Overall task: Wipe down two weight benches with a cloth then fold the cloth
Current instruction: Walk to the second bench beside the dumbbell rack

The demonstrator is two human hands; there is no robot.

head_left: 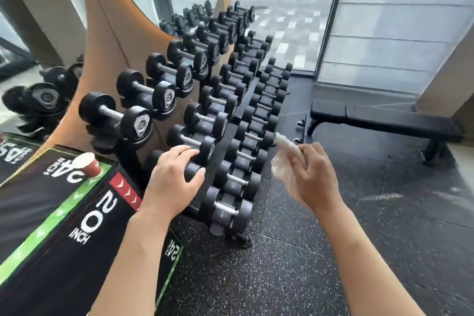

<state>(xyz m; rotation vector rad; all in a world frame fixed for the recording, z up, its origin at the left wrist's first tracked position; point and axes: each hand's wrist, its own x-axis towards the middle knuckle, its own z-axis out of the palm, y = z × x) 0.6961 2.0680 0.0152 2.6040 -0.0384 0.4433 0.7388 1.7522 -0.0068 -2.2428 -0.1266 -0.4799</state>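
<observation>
A black flat weight bench stands on the floor at the right, by the wall. Only this one bench is in view. My right hand is raised in the middle of the view and is closed around a small crumpled white cloth, well short of the bench. My left hand hovers with fingers spread over the near end of the dumbbell rack, holding nothing; I cannot tell whether it touches a dumbbell.
A three-tier rack of black dumbbells runs from my hands toward the window. A black plyo box marked "20 INCH" sits at the left with a red paper cup on it. Speckled black rubber floor lies ahead.
</observation>
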